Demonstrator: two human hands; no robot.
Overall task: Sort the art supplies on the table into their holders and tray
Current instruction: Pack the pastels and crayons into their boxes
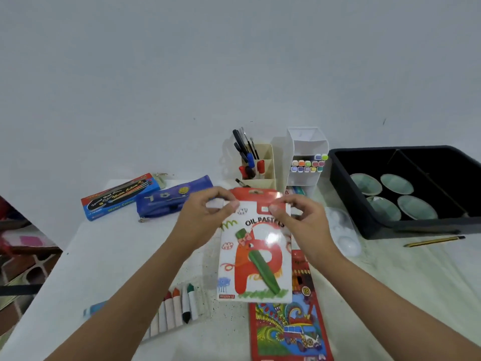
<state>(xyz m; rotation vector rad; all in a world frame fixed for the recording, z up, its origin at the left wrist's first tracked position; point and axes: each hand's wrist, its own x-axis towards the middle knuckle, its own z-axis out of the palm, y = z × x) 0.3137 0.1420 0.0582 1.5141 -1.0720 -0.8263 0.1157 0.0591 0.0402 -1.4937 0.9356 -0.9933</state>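
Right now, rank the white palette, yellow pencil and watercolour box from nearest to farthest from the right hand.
1. The white palette, just right of the right hand.
2. The yellow pencil, farther right by the tray.
3. The watercolour box, far left.

2 forearms (125,290) are seen bare from the wrist to the lower edge of the view. The left hand (205,216) and the right hand (299,221) are bare too; a thumbnail is shown on each.

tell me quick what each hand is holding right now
Left hand: pinches the top left of the white and red cardboard oil pastels box.
Right hand: pinches the same box's top right.
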